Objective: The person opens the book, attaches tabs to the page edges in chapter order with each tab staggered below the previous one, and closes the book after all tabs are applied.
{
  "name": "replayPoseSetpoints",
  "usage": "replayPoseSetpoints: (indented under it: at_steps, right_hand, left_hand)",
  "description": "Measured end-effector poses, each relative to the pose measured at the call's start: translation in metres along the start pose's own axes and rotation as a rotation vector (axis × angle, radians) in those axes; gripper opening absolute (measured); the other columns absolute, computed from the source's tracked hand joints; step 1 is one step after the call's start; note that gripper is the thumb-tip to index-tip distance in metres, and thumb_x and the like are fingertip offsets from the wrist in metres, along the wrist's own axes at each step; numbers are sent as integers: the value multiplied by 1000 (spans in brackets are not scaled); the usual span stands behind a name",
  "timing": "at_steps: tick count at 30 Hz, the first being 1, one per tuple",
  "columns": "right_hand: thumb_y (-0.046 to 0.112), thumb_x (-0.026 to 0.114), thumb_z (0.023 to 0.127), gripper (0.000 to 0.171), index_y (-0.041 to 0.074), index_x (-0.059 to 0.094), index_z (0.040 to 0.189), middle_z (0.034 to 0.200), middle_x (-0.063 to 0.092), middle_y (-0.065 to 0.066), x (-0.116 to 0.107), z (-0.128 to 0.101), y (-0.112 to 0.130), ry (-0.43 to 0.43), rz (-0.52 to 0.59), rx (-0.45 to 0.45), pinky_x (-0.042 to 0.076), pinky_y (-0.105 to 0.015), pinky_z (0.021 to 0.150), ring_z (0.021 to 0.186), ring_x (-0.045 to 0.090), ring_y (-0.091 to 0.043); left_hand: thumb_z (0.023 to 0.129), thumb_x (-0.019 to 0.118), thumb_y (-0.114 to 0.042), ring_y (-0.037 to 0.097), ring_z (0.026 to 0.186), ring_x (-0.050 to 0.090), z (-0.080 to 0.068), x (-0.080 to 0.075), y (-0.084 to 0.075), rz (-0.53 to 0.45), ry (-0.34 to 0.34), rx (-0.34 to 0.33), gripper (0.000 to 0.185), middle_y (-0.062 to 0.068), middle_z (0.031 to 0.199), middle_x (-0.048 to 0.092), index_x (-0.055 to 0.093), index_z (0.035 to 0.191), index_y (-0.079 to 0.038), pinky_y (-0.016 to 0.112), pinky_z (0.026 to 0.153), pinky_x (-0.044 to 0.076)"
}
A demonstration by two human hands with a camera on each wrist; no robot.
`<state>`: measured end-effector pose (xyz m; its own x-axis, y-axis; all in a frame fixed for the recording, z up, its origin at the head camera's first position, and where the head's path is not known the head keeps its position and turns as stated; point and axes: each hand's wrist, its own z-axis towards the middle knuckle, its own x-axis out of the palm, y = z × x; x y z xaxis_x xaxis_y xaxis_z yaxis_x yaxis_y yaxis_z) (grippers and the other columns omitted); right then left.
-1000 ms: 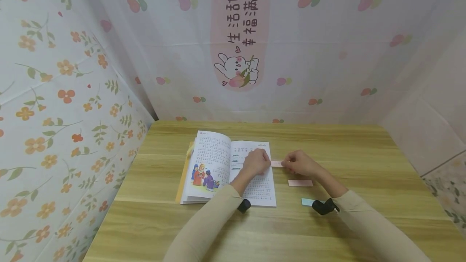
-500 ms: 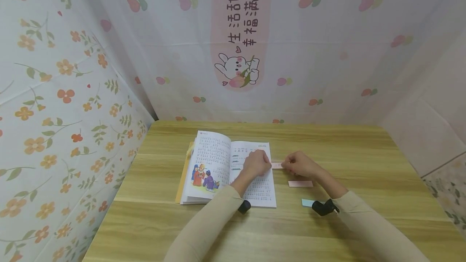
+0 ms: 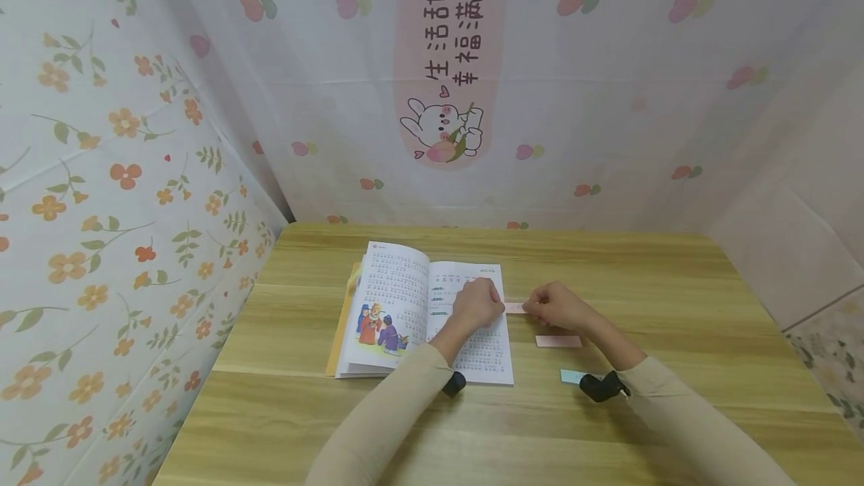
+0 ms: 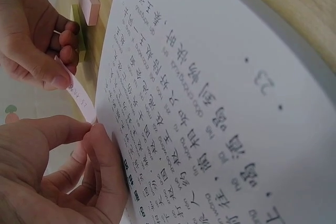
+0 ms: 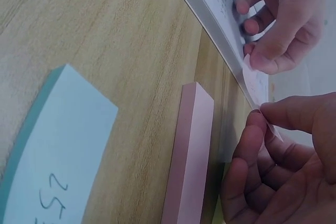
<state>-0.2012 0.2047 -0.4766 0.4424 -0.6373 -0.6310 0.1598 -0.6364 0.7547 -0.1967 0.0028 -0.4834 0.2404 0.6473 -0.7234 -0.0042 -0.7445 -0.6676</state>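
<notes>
A narrow pink sticky note (image 3: 515,307) stretches between the two hands at the right edge of an open book (image 3: 482,360). My left hand (image 3: 478,303), over the right-hand page, pinches the note's left end between thumb and forefinger. Its right end is pinched by my right hand (image 3: 555,304), just past the book's edge. In the left wrist view the note (image 4: 81,98) bends slightly and carries handwriting. The right wrist view shows the note (image 5: 253,85) beside the page edge, with a bit of paper sticking out past the right fingertips.
A pink sticky-note pad (image 3: 558,341) lies below the right hand. Closer to the person is a light blue pad (image 3: 571,376), partly covered by the black wrist camera (image 3: 603,386). A yellow-green pad (image 4: 76,17) shows behind the right hand. Floral curtains (image 3: 135,193) enclose the wooden table (image 3: 283,426).
Both hands keep their pinch on the sticky note and have shifted only very slightly toward the person. The book and pads lie as before.
</notes>
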Motion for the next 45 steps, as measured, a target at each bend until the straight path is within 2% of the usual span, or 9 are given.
replayPoseSetpoints:
  at_steps: [6,19,27,45]
  right_hand:
    - [10,64,98,22,0,68,79,62,56,-2,1,1,-3,-9,-13,-29,40,-26,55,58,49,-14]
    - [11,63,99,24,0,67,78,63,56,-1,2,2,-5,-5,-17,24,39,-25,54,58,50,-14]
    - [12,64,99,23,1,67,79,65,58,-4,2,1,-6,2,-13,0,40,-26,54,59,50,-13]
    - [12,63,99,25,2,65,76,67,57,-3,5,1,-6,-7,-47,21,40,-28,54,60,50,-15]
  left_hand:
    - [89,75,-13,14,57,59,0,0,0,-4,0,-5,13,-2,70,60,64,82,-12,25,51,46]
    - [87,76,-15,15,61,58,1,1,-3,35,0,-20,13,-1,72,60,65,81,-12,26,55,47]
    - [87,77,-17,16,61,58,2,3,-3,54,4,-26,16,-1,72,60,65,80,-12,27,56,47]
    - [86,79,-21,17,64,57,3,5,-3,97,-1,-36,22,1,74,57,60,82,-11,29,58,46]
